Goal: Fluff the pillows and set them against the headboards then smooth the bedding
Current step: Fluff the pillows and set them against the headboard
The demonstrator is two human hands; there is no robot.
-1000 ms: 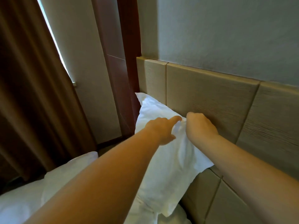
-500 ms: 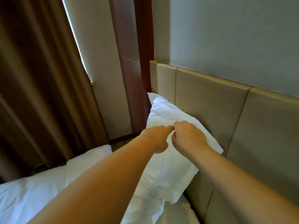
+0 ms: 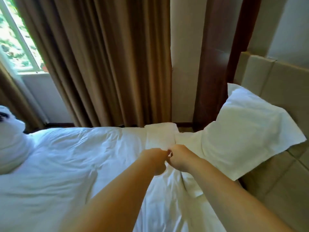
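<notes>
both hands, left hand (image 3: 154,160) and right hand (image 3: 179,158), pinch the white bedding (image 3: 66,156) near the pillow (image 3: 247,131).

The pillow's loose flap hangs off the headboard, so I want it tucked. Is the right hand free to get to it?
Probably yes. The right hand is next to the pillow with only bedding between, though it seems to be pinching a fold together with the left hand and would have to let go.

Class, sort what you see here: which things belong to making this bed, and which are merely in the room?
Part of the job:
pillow
headboard
white bedding
left hand
right hand

Merely in the room:
brown curtain
window
dark wooden post
</notes>
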